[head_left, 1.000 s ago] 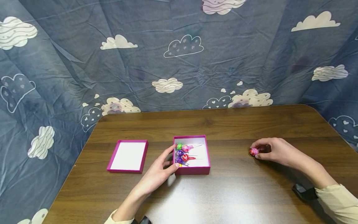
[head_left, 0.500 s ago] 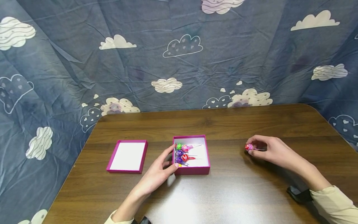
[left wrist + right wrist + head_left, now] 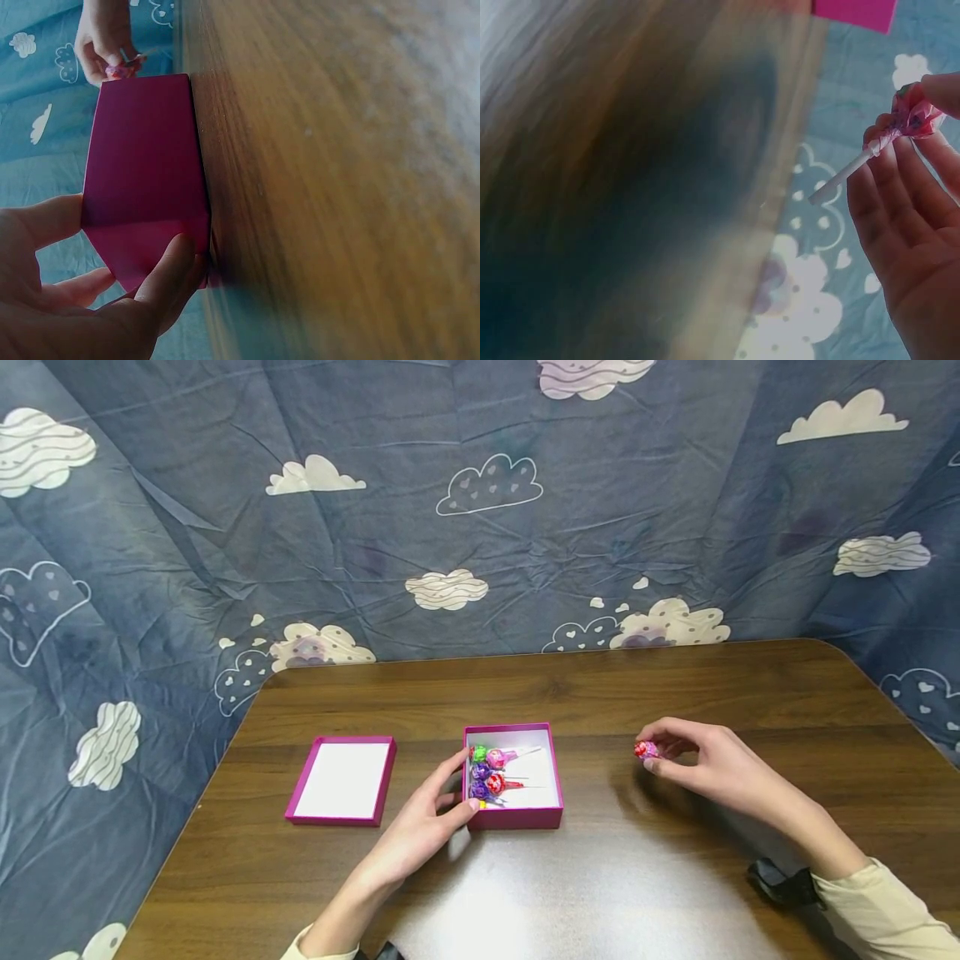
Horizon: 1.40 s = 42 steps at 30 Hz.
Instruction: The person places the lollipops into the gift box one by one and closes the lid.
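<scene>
My right hand [image 3: 697,764] pinches a lollipop [image 3: 647,750] in a pink and red wrapper by its head, above the table right of the box. Its white stick [image 3: 844,177] points away from the fingertips in the right wrist view. My left hand [image 3: 420,831] holds the left side of an open magenta box [image 3: 557,777], thumb at the near corner and a finger at the far side. Inside lie several wrapped lollipops, among them a green one [image 3: 478,754], a pink one [image 3: 497,758] and a red one [image 3: 496,784], sticks pointing right.
A magenta lid [image 3: 341,781] with a white inside lies left of the box. Everything rests on a brown wooden table [image 3: 600,693]. Behind it hangs a blue cloth [image 3: 375,535] with a cloud pattern.
My right hand has picked the lollipop up off the table and carried it left toward the box. My left hand, the box and the lid have stayed in place.
</scene>
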{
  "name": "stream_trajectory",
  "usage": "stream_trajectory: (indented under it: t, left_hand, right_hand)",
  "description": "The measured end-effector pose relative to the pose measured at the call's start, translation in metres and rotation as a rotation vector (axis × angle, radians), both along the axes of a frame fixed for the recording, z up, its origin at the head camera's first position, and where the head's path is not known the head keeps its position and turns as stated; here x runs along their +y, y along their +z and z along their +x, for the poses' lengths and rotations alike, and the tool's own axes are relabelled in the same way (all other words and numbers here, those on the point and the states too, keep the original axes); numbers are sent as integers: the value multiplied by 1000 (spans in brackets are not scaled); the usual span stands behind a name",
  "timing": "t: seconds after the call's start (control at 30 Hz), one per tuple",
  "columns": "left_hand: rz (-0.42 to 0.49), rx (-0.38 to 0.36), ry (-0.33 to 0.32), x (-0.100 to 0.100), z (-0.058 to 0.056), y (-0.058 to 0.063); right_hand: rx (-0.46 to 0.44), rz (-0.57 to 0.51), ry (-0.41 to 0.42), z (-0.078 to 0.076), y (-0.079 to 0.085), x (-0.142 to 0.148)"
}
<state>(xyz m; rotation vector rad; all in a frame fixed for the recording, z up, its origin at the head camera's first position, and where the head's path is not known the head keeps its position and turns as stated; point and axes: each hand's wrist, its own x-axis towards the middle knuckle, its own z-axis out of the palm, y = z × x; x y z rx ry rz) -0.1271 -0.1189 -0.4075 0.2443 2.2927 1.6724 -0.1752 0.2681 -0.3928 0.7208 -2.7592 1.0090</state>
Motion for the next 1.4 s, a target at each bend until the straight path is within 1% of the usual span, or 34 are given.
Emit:
stream_trajectory:
  t: [0.33, 0.6, 0.87, 1.1, 1.4]
  left_hand:
    - [12, 2, -3, 0, 0, -1]
    - [7, 3, 0, 0, 0, 0]
    - [13, 10, -2, 1, 1, 0]
    - [10, 5, 1, 0, 2, -2]
    - [9, 1, -2, 0, 0, 0]
  right_hand:
    - [51, -58, 95, 8, 11, -23]
    - [76, -72, 139, 12, 16, -38]
    - [76, -83, 162, 12, 16, -45]
    - [96, -85, 199, 14, 12, -56]
    - [87, -81, 192, 13, 10, -64]
